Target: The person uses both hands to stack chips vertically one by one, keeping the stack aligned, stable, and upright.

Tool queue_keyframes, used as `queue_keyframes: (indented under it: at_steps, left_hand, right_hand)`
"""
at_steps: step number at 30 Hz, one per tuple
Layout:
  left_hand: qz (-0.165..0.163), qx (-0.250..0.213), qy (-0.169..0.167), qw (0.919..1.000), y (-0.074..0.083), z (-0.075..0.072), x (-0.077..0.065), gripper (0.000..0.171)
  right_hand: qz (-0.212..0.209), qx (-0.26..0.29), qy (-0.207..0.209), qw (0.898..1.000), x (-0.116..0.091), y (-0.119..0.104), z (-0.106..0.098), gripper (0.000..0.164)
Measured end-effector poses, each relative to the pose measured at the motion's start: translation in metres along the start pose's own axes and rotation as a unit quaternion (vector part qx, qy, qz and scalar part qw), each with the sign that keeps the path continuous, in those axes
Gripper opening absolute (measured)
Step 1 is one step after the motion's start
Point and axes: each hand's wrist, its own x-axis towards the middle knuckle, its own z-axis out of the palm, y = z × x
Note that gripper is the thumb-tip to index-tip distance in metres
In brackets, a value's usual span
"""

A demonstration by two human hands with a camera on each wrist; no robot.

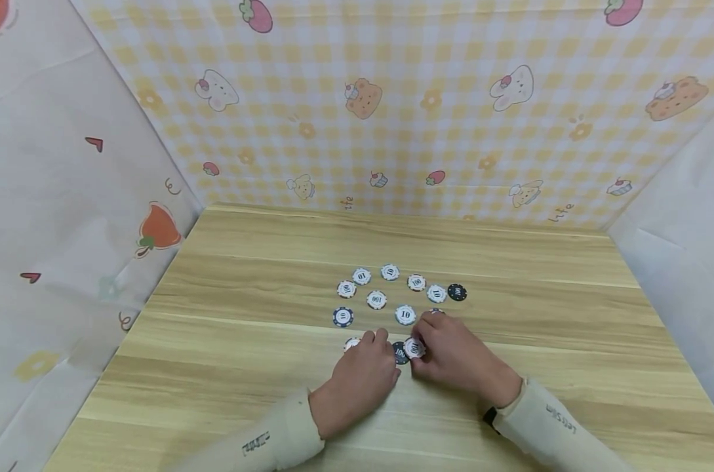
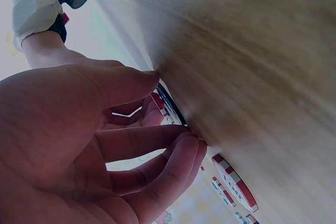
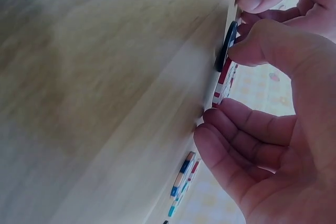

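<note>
Several round poker chips lie on the wooden table. My right hand (image 1: 459,357) pinches a white poker chip (image 1: 414,347) with a red-striped edge, marked 100, between thumb and fingers. This chip overlaps a black poker chip (image 1: 400,353), also marked 100. Close on the left, my left hand (image 1: 365,370) has its thumb and curled fingers at the edges of the black chip, which shows between them in the left wrist view. Another white chip (image 1: 352,343) is partly covered by the left fingers. A dark-edged chip (image 1: 436,312) peeks out behind the right hand.
Farther back lie more chips: a blue-edged one (image 1: 343,316), a white 10 (image 1: 406,314), a white 100 (image 1: 377,299) and a black one (image 1: 457,292) at the right. A checked cloth (image 1: 392,131) hangs behind the table (image 1: 244,275).
</note>
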Motion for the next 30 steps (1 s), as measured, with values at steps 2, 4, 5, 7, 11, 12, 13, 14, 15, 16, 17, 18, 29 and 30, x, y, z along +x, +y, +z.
queue_keyframes:
  at_steps: [2, 4, 5, 7, 11, 12, 13, 14, 15, 16, 17, 18, 29, 30]
  left_hand:
    - [0.002, 0.004, -0.006, 1.0000, 0.000, -0.001, 0.000, 0.041]
    - [0.003, 0.008, -0.011, 0.9999, 0.000, 0.000, 0.000, 0.041]
    - [0.004, 0.011, -0.012, 0.9999, 0.000, 0.000, 0.000, 0.041]
    - [0.002, 0.013, -0.012, 0.9998, 0.000, 0.000, -0.001, 0.042]
    - [-0.001, 0.013, -0.008, 0.9999, 0.000, 0.000, -0.001, 0.042]
    - [-0.002, 0.012, -0.007, 0.9999, 0.000, 0.000, -0.001, 0.043]
    - [-0.002, 0.013, -0.006, 0.9999, 0.000, 0.000, -0.001, 0.043]
    - [-0.002, 0.013, -0.005, 0.9999, 0.001, -0.001, -0.001, 0.043]
    - [-0.001, 0.015, -0.006, 0.9999, 0.001, -0.001, -0.002, 0.043]
    - [-0.001, 0.019, -0.007, 0.9998, 0.001, -0.001, -0.002, 0.043]
    - [-0.001, 0.021, -0.008, 0.9997, 0.001, -0.001, -0.002, 0.043]
    - [0.000, 0.025, -0.010, 0.9997, 0.001, -0.001, -0.002, 0.044]
    - [-0.001, 0.045, -0.015, 0.9989, 0.003, -0.003, -0.003, 0.043]
    - [-0.002, 0.044, -0.014, 0.9989, 0.003, -0.003, -0.003, 0.043]
  right_hand:
    - [-0.008, -0.001, 0.005, 1.000, 0.001, -0.001, 0.000, 0.023]
    - [-0.015, -0.007, 0.006, 1.000, 0.002, -0.003, 0.001, 0.023]
    - [-0.018, -0.010, 0.006, 1.000, 0.002, -0.003, 0.002, 0.023]
    - [-0.022, -0.014, 0.004, 1.000, 0.003, -0.004, 0.003, 0.023]
    - [-0.025, -0.017, -0.003, 1.000, 0.005, -0.006, 0.005, 0.024]
    - [-0.024, -0.016, -0.005, 1.000, 0.005, -0.007, 0.005, 0.024]
    - [-0.025, -0.016, -0.006, 1.000, 0.006, -0.007, 0.005, 0.024]
    - [-0.026, -0.017, -0.007, 1.000, 0.007, -0.008, 0.005, 0.024]
    - [-0.028, -0.017, -0.007, 0.999, 0.007, -0.008, 0.005, 0.024]
    - [-0.029, -0.018, -0.007, 0.999, 0.007, -0.009, 0.005, 0.024]
    - [-0.031, -0.018, -0.007, 0.999, 0.008, -0.009, 0.005, 0.024]
    - [-0.033, -0.019, -0.006, 0.999, 0.008, -0.009, 0.005, 0.024]
    - [-0.041, -0.023, -0.006, 0.999, 0.010, -0.015, 0.004, 0.025]
    - [-0.040, -0.024, -0.007, 0.999, 0.011, -0.015, 0.004, 0.025]
